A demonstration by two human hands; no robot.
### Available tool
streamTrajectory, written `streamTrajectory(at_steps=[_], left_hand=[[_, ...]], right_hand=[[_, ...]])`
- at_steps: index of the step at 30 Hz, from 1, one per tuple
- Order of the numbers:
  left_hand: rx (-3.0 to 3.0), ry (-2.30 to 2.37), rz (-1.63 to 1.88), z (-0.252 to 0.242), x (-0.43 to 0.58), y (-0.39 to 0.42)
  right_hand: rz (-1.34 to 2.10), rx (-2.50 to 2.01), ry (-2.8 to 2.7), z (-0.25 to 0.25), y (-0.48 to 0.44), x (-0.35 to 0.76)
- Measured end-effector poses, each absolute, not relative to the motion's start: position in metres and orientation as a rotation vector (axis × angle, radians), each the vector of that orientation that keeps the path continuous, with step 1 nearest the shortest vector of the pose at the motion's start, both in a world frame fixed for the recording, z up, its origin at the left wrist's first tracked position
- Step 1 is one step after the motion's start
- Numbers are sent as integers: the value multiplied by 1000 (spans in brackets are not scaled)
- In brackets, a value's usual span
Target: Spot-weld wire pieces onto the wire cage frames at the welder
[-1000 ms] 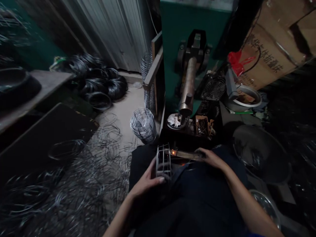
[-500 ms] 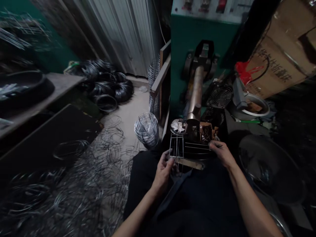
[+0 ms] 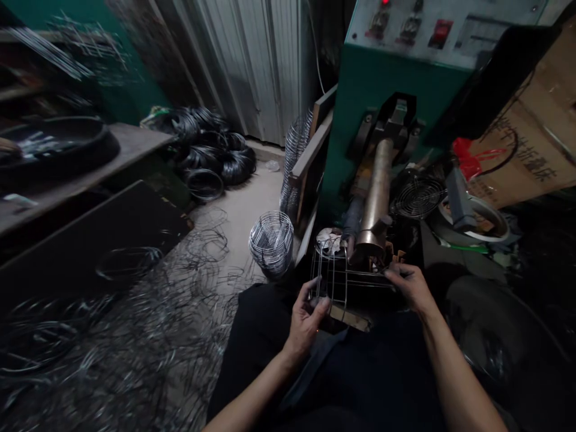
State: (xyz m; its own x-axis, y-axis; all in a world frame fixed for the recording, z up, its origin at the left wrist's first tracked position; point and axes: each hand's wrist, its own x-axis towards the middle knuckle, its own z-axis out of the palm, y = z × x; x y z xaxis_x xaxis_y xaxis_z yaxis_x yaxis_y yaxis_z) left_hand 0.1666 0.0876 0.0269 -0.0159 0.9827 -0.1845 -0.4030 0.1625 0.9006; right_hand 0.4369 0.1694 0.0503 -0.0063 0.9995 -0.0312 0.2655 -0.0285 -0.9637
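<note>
My left hand (image 3: 308,315) is closed on the lower part of a wire frame (image 3: 333,276), made of thin metal rods bent into a rack shape. The frame's upper end is close to the tip of the machine's lower arm, below the thick metal cylinder (image 3: 377,195); whether they touch I cannot tell. At the right, my right hand (image 3: 411,287) pinches the end of a thin metal wire (image 3: 366,284) that runs across toward the frame. A tiny orange glow shows by my left wrist.
The green machine (image 3: 335,174) stands ahead, its control panel (image 3: 418,36) above. To the left are a bundle of wire rings (image 3: 271,243), loose wire pieces on the floor and dark wire coils (image 3: 220,150). A metal bowl (image 3: 490,231) and a cardboard box (image 3: 531,162) are at the right.
The view has shifted, bringing more of the control panel in. My left hand has turned the wire frame and brought it closer to the machine's arms. The right hand still pinches the wire.
</note>
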Motion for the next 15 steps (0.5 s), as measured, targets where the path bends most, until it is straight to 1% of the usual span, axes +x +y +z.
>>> streamTrajectory(at_steps=[15], left_hand=[[714,993,1278,27,178,102]], right_hand=[[1088,-1435,-1422,49,185,445]])
